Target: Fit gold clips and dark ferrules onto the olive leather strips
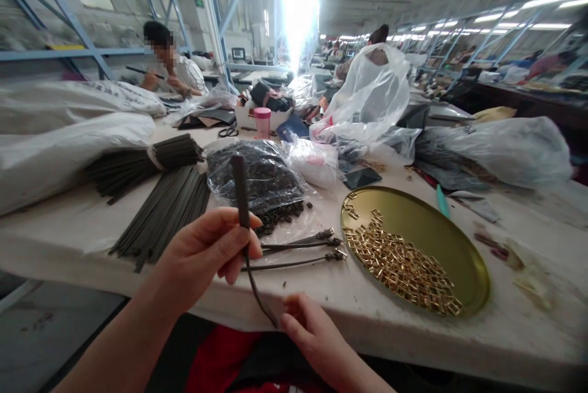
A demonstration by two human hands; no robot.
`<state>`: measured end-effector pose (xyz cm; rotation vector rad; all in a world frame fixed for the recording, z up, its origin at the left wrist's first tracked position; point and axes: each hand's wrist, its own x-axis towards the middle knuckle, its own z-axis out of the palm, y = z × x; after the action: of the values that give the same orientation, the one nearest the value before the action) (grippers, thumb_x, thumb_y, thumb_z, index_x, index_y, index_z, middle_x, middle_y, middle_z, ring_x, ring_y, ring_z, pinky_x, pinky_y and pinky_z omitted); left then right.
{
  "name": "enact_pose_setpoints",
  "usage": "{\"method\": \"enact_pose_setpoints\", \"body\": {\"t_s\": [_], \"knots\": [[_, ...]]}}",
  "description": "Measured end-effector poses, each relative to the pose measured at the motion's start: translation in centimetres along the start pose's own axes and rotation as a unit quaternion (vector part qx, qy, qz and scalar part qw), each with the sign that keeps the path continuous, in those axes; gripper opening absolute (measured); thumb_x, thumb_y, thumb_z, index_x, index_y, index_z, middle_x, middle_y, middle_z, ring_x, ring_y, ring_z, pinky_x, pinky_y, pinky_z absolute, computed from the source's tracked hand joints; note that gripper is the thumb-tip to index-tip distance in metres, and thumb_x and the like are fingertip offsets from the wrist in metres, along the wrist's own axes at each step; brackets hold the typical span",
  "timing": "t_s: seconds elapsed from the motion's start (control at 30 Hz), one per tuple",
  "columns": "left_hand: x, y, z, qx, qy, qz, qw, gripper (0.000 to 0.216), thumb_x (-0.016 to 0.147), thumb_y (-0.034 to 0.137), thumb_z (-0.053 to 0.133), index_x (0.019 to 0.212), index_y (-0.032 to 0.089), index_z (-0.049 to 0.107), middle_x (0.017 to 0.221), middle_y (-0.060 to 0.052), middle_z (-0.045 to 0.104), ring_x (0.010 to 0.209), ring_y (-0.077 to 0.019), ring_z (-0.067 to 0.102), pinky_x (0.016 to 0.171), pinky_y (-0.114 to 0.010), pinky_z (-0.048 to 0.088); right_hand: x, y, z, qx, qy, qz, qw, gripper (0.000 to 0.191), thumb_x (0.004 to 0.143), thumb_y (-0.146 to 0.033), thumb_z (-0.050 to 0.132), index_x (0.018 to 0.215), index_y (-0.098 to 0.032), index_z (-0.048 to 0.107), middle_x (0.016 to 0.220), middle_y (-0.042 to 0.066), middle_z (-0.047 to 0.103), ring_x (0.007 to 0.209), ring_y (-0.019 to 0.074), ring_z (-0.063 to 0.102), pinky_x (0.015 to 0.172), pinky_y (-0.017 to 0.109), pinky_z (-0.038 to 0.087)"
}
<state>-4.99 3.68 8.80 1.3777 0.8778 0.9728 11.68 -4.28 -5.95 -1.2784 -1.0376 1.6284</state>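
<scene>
Pinched upright between thumb and fingers of my left hand (pixel 215 246) is a thin dark strap (pixel 241 197). Its wide end points up, and its narrow tail curves down toward my right hand (pixel 310 329). The fingers of my right hand are curled together close to the tail's tip; whether anything is between them is hidden. Several straps with metal buckles (pixel 321 246) lie on the table just behind my hands. To the right, a round gold tray (pixel 454 240) holds a heap of small gold buckles (pixel 399 264).
A clear plastic bag (pixel 250 172) of small black pieces spills onto the table. Left of it lie loose dark strips (pixel 165 215) and a tied bundle (pixel 179 151). Behind are scissors (pixel 228 131), a pink-lidded jar (pixel 262 122) and plastic bags. Two people sit farther back.
</scene>
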Motion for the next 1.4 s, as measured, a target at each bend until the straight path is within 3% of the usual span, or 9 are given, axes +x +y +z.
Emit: {"method": "enact_pose_setpoints", "body": {"t_s": [0.1, 0.2, 0.43, 0.53, 0.77, 0.93, 1.03, 1.27, 1.4], "knots": [[-0.3, -0.3, 1.0, 0.213, -0.118, -0.052, 0.968, 0.013, 0.077, 0.026, 0.055, 0.074, 0.018, 0.066, 0.056, 0.003, 0.058, 0.044, -0.0062, 0.042, 0.040, -0.016, 0.028, -0.2, -3.0, -2.0, -0.007, 0.069, -0.117, 0.991, 0.040, 0.074, -0.056, 0.053, 0.087, -0.019, 0.055, 0.073, 0.001, 0.056, 0.060, 0.0126, 0.048, 0.055, 0.024, 0.037], [-0.6, -2.3, 2.4, 0.278, -0.209, -0.119, 0.930, 0.017, 0.077, 0.022, 0.049, 0.070, 0.017, 0.064, 0.052, 0.004, 0.054, 0.048, -0.0078, 0.044, 0.044, -0.016, 0.029, -0.3, -5.5, -3.2, -0.018, 0.100, -0.164, 0.981, 0.040, 0.079, -0.057, 0.045, 0.067, -0.019, 0.051, 0.056, -0.003, 0.047, 0.052, 0.0113, 0.041, 0.051, 0.024, 0.034], [-0.2, -7.2, 3.4, 0.117, -0.225, -0.269, 0.929, 0.020, 0.076, 0.018, 0.041, 0.091, 0.017, 0.055, 0.040, 0.010, 0.043, 0.035, -0.0062, 0.034, 0.037, -0.015, 0.022, 0.9, -4.4, -3.4, 0.106, 0.110, -0.067, 0.986, 0.039, 0.083, -0.054, 0.040, 0.068, -0.019, 0.050, 0.050, -0.004, 0.046, 0.048, 0.0103, 0.040, 0.048, 0.022, 0.033], [0.1, -8.2, 3.3, 0.040, -0.213, -0.310, 0.926, 0.015, 0.076, 0.017, 0.043, 0.087, 0.016, 0.053, 0.039, 0.010, 0.043, 0.035, -0.0055, 0.035, 0.039, -0.015, 0.024, 1.8, -3.8, -3.8, 0.089, 0.115, -0.047, 0.988, 0.031, 0.079, -0.048, 0.053, 0.069, -0.019, 0.050, 0.049, -0.005, 0.047, 0.046, 0.0088, 0.040, 0.048, 0.020, 0.032], [0.4, -9.8, 4.4, -0.187, -0.165, -0.321, 0.914, 0.020, 0.074, 0.031, 0.057, 0.082, 0.016, 0.046, 0.069, 0.001, 0.060, 0.040, -0.0027, 0.045, 0.037, -0.015, 0.026, 3.6, -1.8, -2.7, 0.200, 0.069, 0.071, 0.975, 0.029, 0.073, -0.046, 0.060, 0.075, -0.021, 0.044, 0.049, -0.009, 0.042, 0.039, 0.0064, 0.034, 0.041, 0.018, 0.025], [0.7, -10.1, 4.6, -0.174, -0.138, -0.336, 0.915, 0.016, 0.075, 0.026, 0.054, 0.083, 0.016, 0.045, 0.067, 0.002, 0.059, 0.034, -0.0004, 0.034, 0.033, -0.015, 0.019, 3.6, -1.8, -2.8, -0.071, 0.180, -0.098, 0.976, 0.021, 0.077, -0.038, 0.057, 0.069, -0.020, 0.053, 0.061, -0.003, 0.050, 0.056, 0.0121, 0.046, 0.054, 0.023, 0.035], [0.9, -10.2, 4.6, -0.150, -0.108, -0.337, 0.923, 0.016, 0.076, 0.028, 0.053, 0.083, 0.016, 0.045, 0.068, 0.002, 0.059, 0.034, -0.0003, 0.033, 0.034, -0.015, 0.017, 3.2, -2.5, -3.4, -0.191, 0.159, -0.183, 0.951, 0.016, 0.081, -0.030, 0.052, 0.071, -0.021, 0.059, 0.069, 0.001, 0.058, 0.069, 0.0163, 0.052, 0.064, 0.027, 0.039], [0.2, -11.3, 4.8, -0.034, -0.081, -0.263, 0.961, 0.016, 0.082, 0.029, 0.046, 0.084, 0.014, 0.050, 0.070, 0.001, 0.056, 0.042, -0.0037, 0.034, 0.040, -0.017, 0.027, 3.5, -2.8, -3.9, -0.258, 0.079, -0.154, 0.950, 0.016, 0.082, -0.027, 0.050, 0.075, -0.021, 0.063, 0.073, 0.003, 0.064, 0.070, 0.0177, 0.056, 0.064, 0.027, 0.041], [0.0, -11.6, 4.5, 0.053, -0.085, -0.210, 0.973, 0.014, 0.084, 0.020, 0.042, 0.081, 0.015, 0.054, 0.072, 0.000, 0.056, 0.056, -0.0087, 0.046, 0.054, -0.020, 0.037, 4.0, -3.1, -4.3, -0.357, 0.032, -0.154, 0.921, 0.019, 0.084, -0.026, 0.047, 0.076, -0.020, 0.063, 0.071, 0.004, 0.063, 0.068, 0.0173, 0.056, 0.062, 0.027, 0.039]]}}
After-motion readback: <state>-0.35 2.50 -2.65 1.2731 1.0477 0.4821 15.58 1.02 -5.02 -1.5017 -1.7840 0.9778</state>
